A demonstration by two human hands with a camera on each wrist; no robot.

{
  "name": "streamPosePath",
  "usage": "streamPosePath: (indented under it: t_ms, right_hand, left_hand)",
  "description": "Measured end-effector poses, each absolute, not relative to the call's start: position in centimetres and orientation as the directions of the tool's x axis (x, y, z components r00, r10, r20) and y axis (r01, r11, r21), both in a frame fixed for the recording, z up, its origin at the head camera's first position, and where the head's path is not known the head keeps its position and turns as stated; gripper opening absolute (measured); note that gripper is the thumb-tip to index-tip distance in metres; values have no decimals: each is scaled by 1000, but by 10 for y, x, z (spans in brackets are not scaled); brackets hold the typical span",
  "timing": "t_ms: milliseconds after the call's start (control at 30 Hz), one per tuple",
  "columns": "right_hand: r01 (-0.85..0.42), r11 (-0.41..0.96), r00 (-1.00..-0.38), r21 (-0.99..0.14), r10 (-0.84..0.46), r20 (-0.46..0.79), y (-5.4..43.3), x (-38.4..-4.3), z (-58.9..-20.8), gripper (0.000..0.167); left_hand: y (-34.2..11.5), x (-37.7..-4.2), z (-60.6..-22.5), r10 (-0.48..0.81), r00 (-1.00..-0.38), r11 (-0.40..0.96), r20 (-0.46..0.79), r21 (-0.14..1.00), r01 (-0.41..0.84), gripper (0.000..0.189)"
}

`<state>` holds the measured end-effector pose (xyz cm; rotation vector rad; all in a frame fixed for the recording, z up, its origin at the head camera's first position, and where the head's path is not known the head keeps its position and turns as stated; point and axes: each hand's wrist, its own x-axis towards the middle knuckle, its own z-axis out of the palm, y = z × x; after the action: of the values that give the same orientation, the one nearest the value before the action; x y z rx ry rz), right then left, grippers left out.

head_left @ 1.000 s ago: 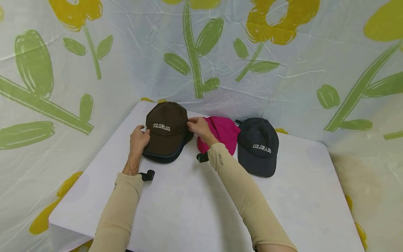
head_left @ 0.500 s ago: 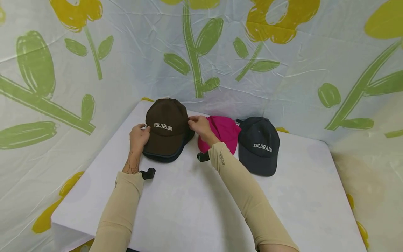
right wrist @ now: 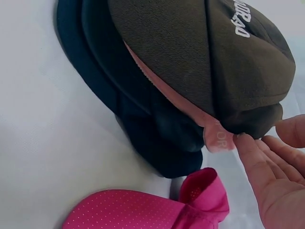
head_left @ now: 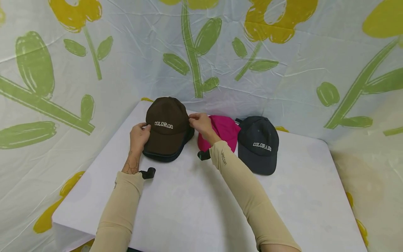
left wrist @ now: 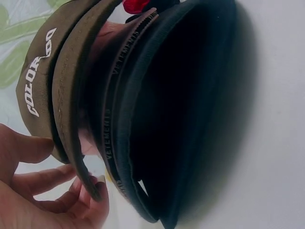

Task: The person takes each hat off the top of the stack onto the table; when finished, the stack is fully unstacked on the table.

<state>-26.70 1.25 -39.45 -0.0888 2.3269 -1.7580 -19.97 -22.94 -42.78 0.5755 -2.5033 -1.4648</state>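
A brown baseball cap (head_left: 167,113) with white COLORADO lettering sits on top of a stack at the table's left rear. My left hand (head_left: 139,136) pinches its left edge, thumb above and fingers below. On the opposite side, my right hand (head_left: 202,125) pinches the cap's rim between thumb and fingers. Dark blue caps (right wrist: 97,67) lie beneath it, their brims showing under the brown one. A light pink piece with letters (right wrist: 218,136) shows between the brown cap and the blue ones; whether it is a lining or another cap, I cannot tell.
Right of the stack lies a magenta cap (head_left: 224,127), partly behind my right forearm. Beside it is a dark navy COLORADO cap (head_left: 258,140). The white table (head_left: 189,206) meets a flower-printed cloth backdrop (head_left: 132,52) behind and at the sides.
The brown cap has risen slightly and its front has tilted up a little, both hands still pinching it. The other caps stay in place.
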Motion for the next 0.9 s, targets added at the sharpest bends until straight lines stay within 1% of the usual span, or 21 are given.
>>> streamPosePath:
  t_ms: [367,500,633,733,900]
  right_hand:
    - [91,244,-978,-965,-162,-133,19,-268,-387,33]
    - [81,180,-984,-980,-142,-108,22,-273,-386,30]
    - [61,165,-988,-984,-127,-83,25,-276,-385,28]
    - [55,147,-990,-988,-121,-73,28,-278,-383,28]
    - [47,71,-992,-996,-115,-55,34,-278,-379,29]
  left_hand:
    - [-229,-202,-420,-412,-911,422,-19,882,-210,46]
    - [-227,-203,-416,-409,-912,406,-24,891,-205,45]
    - [-224,-203,-412,-397,-917,389,-27,900,-195,44]
    - [-222,-203,-410,-383,-923,376,-19,910,-175,43]
    - [-218,-204,-408,-362,-932,345,4,929,-130,41]
